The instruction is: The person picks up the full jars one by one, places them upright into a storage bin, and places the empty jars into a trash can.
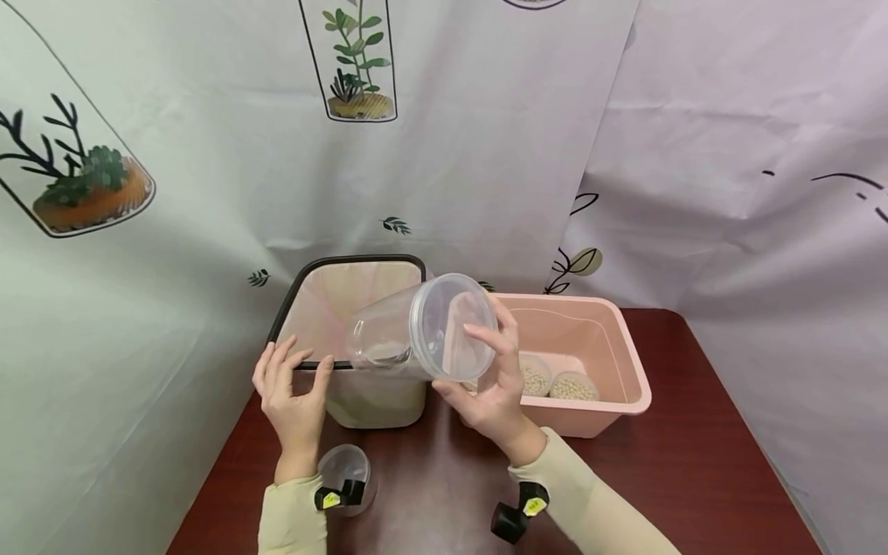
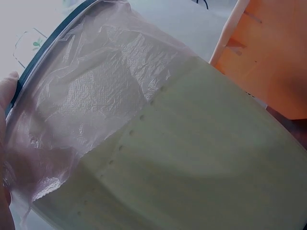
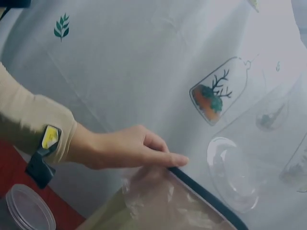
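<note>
My right hand holds a clear plastic jar, tipped on its side with its round, ridged end toward the right. The jar's other end lies over the mouth of a waste bin, and appears in the right wrist view as a clear disc. At the bin's dark rim, my left hand grips the near left edge, fingers over it. A thin translucent bag lines the bin and folds down outside. Behind my left wrist, another clear jar stands on the table.
Right of the bin is a pink plastic basket; round tubs of pale beads or beans sit inside. Both containers stand on a dark red table. A printed cloth hangs close behind and at the sides.
</note>
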A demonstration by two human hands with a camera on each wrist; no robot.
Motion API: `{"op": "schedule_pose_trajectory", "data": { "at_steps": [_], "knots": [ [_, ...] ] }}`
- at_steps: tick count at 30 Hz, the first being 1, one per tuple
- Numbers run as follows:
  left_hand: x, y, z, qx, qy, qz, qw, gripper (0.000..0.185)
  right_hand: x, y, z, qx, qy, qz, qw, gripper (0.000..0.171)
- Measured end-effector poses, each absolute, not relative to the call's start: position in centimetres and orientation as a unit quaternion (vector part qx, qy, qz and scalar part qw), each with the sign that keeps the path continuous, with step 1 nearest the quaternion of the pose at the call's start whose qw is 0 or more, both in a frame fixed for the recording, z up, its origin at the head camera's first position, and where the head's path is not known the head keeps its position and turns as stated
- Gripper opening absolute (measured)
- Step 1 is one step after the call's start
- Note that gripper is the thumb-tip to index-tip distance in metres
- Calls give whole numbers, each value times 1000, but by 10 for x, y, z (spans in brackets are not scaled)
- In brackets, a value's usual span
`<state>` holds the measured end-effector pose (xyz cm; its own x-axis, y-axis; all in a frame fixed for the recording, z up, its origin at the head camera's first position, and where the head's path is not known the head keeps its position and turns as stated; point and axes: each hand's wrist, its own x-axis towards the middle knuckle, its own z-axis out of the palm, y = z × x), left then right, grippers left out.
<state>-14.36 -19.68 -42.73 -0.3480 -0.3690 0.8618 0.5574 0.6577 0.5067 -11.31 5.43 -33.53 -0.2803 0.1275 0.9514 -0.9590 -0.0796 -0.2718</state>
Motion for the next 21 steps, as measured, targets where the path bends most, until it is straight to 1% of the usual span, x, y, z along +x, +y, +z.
{"op": "schedule_pose_trajectory", "data": {
  "at_steps": [3, 6, 10, 17, 21],
  "knots": [
    [-143, -197, -427, -64, -715, -408, 565, 34, -116, 50, -334, 393, -515, 607, 461, 51],
    [-143, -197, -426, -66, -714, -408, 566, 34, -123, 48, -338, 387, -517, 606, 464, 51],
    [-143, -198, -425, -67, -710, -406, 572, 35, -137, 42, -344, 386, -528, 610, 447, 53],
    [-142, -197, -424, -67, -715, -404, 567, 33, -141, 29, -333, 394, -567, 609, 390, 52],
    [-142, -197, -425, -67, -717, -403, 565, 34, -150, 25, -337, 395, -600, 580, 383, 52]
  ]
}}
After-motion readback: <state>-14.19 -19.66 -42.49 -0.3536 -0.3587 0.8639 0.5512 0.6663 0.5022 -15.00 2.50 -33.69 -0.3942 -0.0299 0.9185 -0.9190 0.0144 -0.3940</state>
